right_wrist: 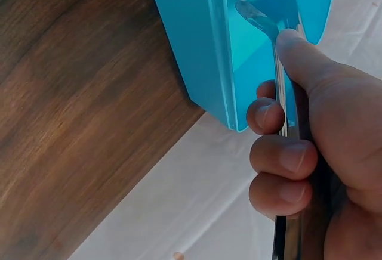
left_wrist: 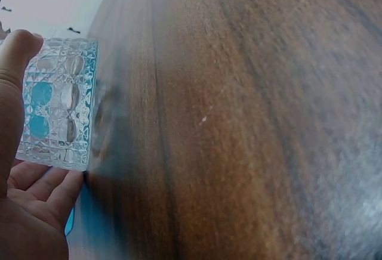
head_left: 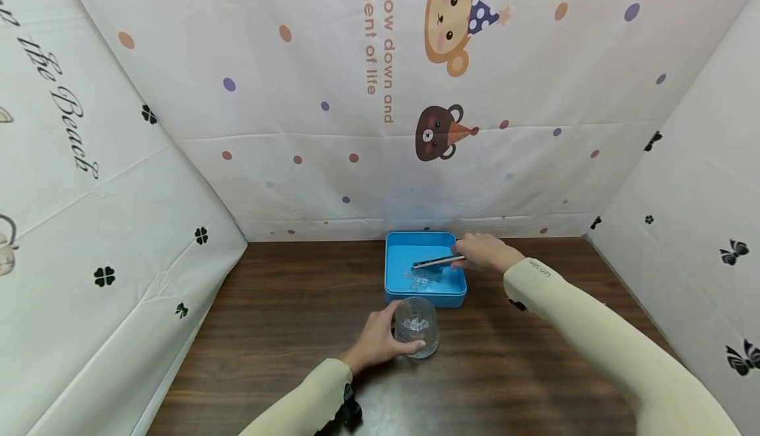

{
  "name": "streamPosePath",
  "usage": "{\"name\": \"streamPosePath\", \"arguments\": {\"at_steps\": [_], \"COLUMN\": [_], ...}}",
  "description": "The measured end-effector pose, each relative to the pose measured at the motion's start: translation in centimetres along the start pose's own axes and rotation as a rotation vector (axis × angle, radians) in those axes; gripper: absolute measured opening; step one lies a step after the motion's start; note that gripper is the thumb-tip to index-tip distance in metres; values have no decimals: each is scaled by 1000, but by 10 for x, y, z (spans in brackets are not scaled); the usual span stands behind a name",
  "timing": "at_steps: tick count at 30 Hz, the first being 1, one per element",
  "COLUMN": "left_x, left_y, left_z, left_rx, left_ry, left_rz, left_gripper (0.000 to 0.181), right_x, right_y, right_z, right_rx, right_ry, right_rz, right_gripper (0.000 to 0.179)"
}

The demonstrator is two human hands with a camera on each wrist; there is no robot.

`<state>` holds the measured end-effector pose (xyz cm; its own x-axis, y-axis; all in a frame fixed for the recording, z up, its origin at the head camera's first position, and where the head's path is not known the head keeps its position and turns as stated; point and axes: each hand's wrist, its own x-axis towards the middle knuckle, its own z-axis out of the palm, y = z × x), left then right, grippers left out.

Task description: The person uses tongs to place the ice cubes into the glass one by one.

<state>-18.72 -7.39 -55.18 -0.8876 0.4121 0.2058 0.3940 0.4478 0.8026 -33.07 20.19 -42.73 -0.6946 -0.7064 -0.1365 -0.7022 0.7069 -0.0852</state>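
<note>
My left hand [head_left: 380, 338] holds a clear glass [head_left: 417, 328] with a cut pattern, thumb on the near side and fingers on the far side. The glass stands upright on the table, with some clear pieces at its bottom. Beyond it sits a blue box [head_left: 426, 299], open at the top. My right hand [head_left: 482, 252] grips a pair of metal tongs [right_wrist: 285, 87], thumb along the top arm and fingers curled underneath. The tongs' toothed tips are inside the box, right at the clear ice-like cubes [head_left: 419, 280]. In the left wrist view, the patterned glass [left_wrist: 62, 102] is close to the camera.
A dark wood-grain table [head_left: 285, 330] lies under everything. White printed cloth [head_left: 332, 179] rises behind the box, and more cloth [head_left: 136, 278] hangs on the left and right sides. The box stands near the table's back edge.
</note>
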Motion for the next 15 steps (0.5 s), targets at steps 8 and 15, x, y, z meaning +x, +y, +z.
{"name": "streamPosePath", "arguments": {"at_steps": [8,15], "left_x": [0,-1], "left_y": [-1,-1], "left_z": [0,0], "left_rx": [-7,-16], "left_ry": [1,5], "left_rz": [-4,5], "left_gripper": [77,77], "right_x": [0,1], "right_y": [-2,-2], "right_z": [0,1], "right_rx": [20,27], "right_ry": [6,-3], "right_rz": [11,27], "right_gripper": [18,21]}}
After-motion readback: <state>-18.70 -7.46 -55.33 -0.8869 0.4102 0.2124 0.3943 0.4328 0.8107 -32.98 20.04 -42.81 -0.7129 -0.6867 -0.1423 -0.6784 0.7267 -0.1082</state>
